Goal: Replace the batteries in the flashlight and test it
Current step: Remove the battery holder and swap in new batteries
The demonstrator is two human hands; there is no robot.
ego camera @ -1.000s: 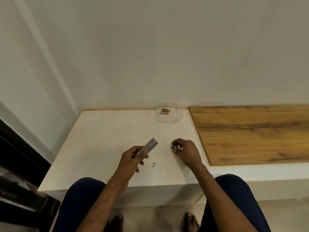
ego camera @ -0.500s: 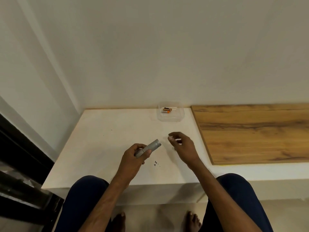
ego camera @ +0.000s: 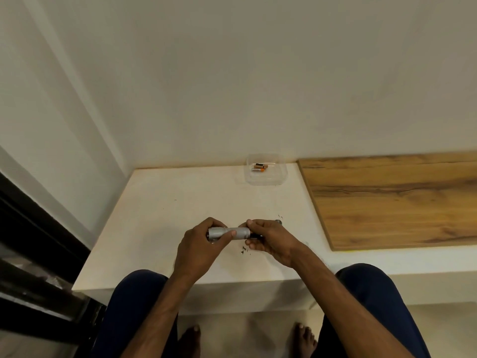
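Flashlight (ego camera: 229,233): silver-grey metal cylinder, matte, with a slightly wider section at its left end; a dark part shows at its right end, where the fingers cover it, so what that part is cannot be told. Held above the white table (ego camera: 160,215), near its front edge, between both hands.

Left hand (ego camera: 198,249): closed round the left half of the flashlight, thumb lying along the top of the barrel, fingers curled underneath.

Right hand (ego camera: 271,239): fingers bunched and pinched on the dark right end of the flashlight; whether it holds a separate piece there is not clear.

Container (ego camera: 265,177): clear plastic, shallow, rounded corners, at the back of the table against the wall and just left of the wooden board (ego camera: 392,200). Contents: batteries (ego camera: 259,167), orange and dark, lying side by side on its floor towards the left; the exact count is hard to tell, at least two.

Orientation: the flashlight's long axis runs left to right, roughly level and parallel to the table's front edge; wider end to the left, dark end to the right.

Other: small dark specks (ego camera: 244,250) on the table just below the hands; a small dark item (ego camera: 278,222) behind the right hand, too small to identify
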